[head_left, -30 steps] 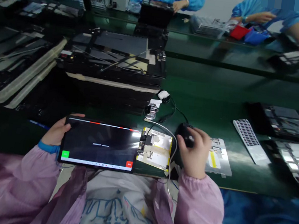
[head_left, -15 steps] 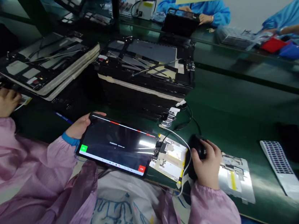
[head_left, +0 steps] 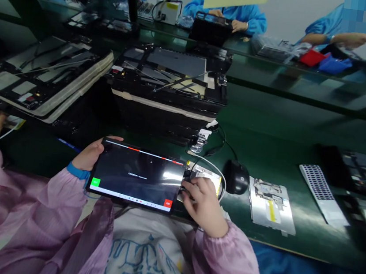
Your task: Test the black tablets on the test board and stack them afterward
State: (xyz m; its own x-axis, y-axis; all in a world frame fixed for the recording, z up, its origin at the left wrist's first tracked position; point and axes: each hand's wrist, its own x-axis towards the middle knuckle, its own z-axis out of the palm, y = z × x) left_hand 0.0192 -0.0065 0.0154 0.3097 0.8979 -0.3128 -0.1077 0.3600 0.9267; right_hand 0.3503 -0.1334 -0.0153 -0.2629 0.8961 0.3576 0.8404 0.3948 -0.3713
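Tablet (head_left: pixel 138 176) clamped at its edge by left hand (head_left: pixel 92 155), right hand (head_left: pixel 203 204) curled over circuit board (head_left: pixel 204 177), grip unclear

A computer mouse (head_left: pixel 236 177) rests on green matting (head_left: pixel 271 121).

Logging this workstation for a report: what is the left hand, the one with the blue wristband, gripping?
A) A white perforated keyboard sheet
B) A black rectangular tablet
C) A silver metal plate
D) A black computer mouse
B: the left hand wraps the upper left corner of the black rectangular tablet.
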